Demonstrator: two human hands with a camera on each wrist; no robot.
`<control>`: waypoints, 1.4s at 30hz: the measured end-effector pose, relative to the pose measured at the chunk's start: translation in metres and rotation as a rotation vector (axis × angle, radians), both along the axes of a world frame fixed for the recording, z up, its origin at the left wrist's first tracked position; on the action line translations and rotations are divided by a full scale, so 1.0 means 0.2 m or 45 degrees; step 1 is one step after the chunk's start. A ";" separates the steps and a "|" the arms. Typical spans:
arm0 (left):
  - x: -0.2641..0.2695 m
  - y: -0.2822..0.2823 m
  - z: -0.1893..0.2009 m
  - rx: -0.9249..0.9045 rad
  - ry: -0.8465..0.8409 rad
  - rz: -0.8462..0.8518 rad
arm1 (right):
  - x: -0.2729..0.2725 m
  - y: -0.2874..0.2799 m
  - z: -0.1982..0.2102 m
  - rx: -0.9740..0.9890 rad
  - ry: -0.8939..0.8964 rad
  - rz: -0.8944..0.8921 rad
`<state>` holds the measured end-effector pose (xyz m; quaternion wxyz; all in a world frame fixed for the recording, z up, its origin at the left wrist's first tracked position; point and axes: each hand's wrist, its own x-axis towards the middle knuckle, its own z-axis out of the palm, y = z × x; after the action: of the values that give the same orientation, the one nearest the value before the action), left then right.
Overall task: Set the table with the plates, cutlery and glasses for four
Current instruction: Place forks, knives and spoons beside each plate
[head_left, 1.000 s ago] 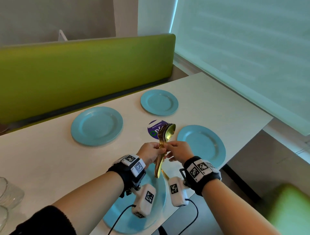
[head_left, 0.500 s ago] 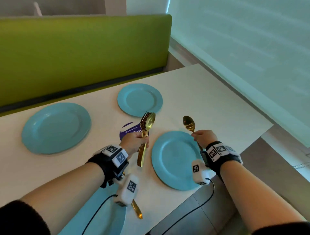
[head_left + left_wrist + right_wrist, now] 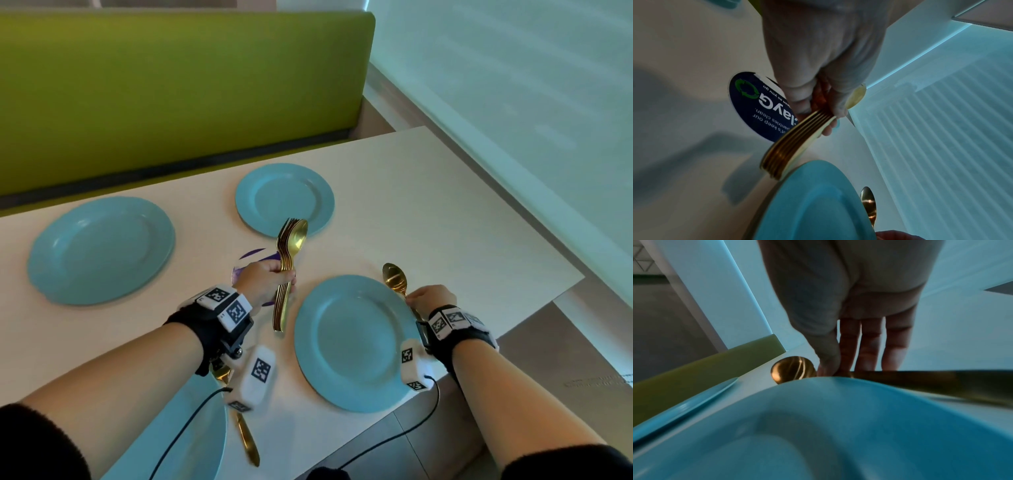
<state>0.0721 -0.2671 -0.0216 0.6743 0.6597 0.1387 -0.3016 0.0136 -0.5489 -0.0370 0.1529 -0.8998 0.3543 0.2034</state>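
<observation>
Right hand pinching spoon beside plate, near table's right edge; left hand clutching cutlery bundle. Could fan out, slip.

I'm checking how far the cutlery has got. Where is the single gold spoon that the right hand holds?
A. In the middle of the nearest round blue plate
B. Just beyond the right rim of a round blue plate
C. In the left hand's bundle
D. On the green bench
B: the right hand pinches the single gold spoon just outside the right rim of the round blue plate, over the white table.
</observation>
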 end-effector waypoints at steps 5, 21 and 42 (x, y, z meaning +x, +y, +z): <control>0.00 -0.01 -0.01 0.001 0.009 0.000 | 0.00 -0.01 -0.02 0.024 -0.059 -0.011; 0.00 0.00 0.00 -0.015 0.018 0.017 | -0.01 0.01 -0.02 0.076 -0.158 -0.116; -0.19 0.47 0.16 0.162 -0.048 -0.408 | -0.09 1.19 0.25 0.207 -0.528 0.758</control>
<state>0.0337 -0.1730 0.0105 0.5768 0.7204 0.0379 -0.3834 -0.0034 -0.3108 0.0137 0.2265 -0.9705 0.0212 0.0799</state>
